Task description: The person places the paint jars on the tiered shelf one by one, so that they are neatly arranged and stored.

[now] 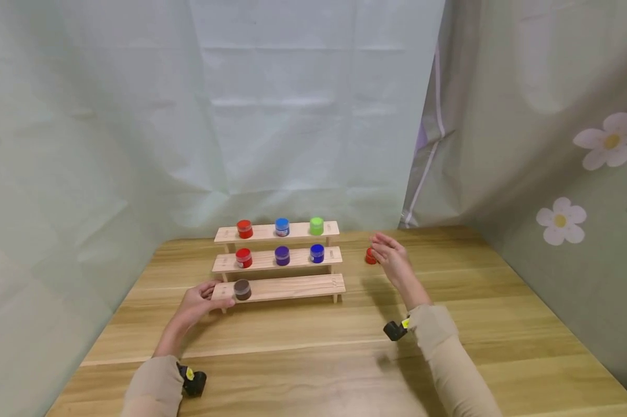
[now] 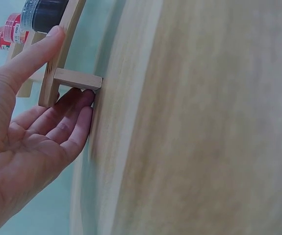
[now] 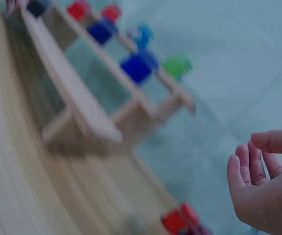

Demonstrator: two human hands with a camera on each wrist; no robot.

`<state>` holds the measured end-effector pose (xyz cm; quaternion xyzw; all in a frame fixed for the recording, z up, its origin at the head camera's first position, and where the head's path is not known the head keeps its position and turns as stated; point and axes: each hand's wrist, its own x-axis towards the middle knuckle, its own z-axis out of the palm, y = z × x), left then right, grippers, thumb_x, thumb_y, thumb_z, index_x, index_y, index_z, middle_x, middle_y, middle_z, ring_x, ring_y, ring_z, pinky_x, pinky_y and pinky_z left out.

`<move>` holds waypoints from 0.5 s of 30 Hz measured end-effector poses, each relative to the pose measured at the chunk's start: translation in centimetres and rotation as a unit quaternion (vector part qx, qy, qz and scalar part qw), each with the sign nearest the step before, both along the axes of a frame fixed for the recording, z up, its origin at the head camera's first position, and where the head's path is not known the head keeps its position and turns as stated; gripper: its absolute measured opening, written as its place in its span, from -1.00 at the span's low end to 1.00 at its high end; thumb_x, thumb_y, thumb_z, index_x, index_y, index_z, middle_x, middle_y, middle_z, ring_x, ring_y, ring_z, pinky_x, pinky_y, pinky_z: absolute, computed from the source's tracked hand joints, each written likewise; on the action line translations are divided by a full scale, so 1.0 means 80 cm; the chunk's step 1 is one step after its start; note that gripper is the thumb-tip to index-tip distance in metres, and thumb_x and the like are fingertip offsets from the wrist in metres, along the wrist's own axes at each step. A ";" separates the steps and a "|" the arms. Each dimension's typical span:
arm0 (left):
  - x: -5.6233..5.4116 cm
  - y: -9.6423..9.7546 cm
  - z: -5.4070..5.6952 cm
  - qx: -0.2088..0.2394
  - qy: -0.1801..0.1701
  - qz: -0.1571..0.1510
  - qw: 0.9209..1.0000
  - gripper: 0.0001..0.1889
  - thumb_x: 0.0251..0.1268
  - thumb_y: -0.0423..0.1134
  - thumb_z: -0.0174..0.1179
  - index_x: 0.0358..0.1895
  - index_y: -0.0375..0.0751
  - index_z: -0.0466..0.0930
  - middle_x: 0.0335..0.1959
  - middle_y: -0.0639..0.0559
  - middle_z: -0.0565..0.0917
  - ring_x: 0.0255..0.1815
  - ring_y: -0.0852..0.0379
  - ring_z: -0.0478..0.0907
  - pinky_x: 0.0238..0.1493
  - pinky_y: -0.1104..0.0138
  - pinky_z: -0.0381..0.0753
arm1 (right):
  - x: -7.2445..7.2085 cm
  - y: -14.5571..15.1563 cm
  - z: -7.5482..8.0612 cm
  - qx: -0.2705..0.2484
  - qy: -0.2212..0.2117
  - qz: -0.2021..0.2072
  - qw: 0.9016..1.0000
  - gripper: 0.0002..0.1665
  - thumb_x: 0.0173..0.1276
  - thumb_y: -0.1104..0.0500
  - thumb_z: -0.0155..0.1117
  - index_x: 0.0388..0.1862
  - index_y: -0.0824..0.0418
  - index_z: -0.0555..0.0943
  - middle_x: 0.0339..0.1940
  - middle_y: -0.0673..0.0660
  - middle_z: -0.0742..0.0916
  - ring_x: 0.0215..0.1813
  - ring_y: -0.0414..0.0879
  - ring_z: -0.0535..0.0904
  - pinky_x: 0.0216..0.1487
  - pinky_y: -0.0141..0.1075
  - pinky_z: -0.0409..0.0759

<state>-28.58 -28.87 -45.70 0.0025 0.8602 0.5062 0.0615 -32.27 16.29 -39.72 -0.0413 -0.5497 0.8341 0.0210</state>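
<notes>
A three-tier wooden rack carries small paint jars. My left hand holds the left end of its lowest tier, thumb on top beside a dark brown jar and fingers beneath by the leg. The middle tier bears a red jar, a purple jar and a dark blue jar. Above them stand another red jar, a light blue jar and a green jar. Right of the rack, my right hand, fingers loosely bent and holding nothing, hovers near a red jar on the table.
The wood-grain table extends around the rack. Pale cloth hangs behind it and on the left, and a flower-printed curtain on the right. A black wrist camera sits on the left forearm, another on the right.
</notes>
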 end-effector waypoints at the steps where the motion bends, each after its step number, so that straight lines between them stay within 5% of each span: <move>1: 0.000 0.000 0.000 -0.002 0.001 0.000 1.000 -0.13 0.15 -0.07 0.40 0.41 -0.48 0.20 0.36 -0.42 0.39 0.34 -0.21 0.41 0.21 0.30 0.49 | -0.002 0.008 -0.003 -0.003 -0.007 -0.009 1.000 -0.43 0.44 0.45 -0.01 0.41 0.36 0.24 -0.16 -0.11 0.62 -0.15 -0.35 0.61 0.26 -0.42 0.50; 11: -0.001 0.000 0.002 -0.010 0.000 0.007 1.000 -0.13 0.14 -0.06 0.41 0.40 -0.48 0.22 0.36 -0.42 0.39 0.33 -0.20 0.42 0.15 0.35 0.51 | -0.015 0.053 -0.026 0.019 -0.046 -0.026 0.998 -0.40 0.46 0.44 -0.05 0.46 0.30 0.24 -0.28 -0.20 0.62 -0.15 -0.37 0.61 0.53 -0.19 0.22; 15: 0.000 0.001 0.001 -0.006 -0.003 0.004 1.000 -0.12 0.13 -0.06 0.41 0.41 -0.49 0.20 0.37 -0.43 0.37 0.35 -0.23 0.40 0.16 0.35 0.51 | -0.022 0.063 -0.039 0.036 -0.049 -0.046 0.997 -0.39 0.45 0.42 -0.01 0.46 0.27 0.26 -0.24 -0.20 0.63 -0.05 -0.34 0.59 0.48 -0.27 0.31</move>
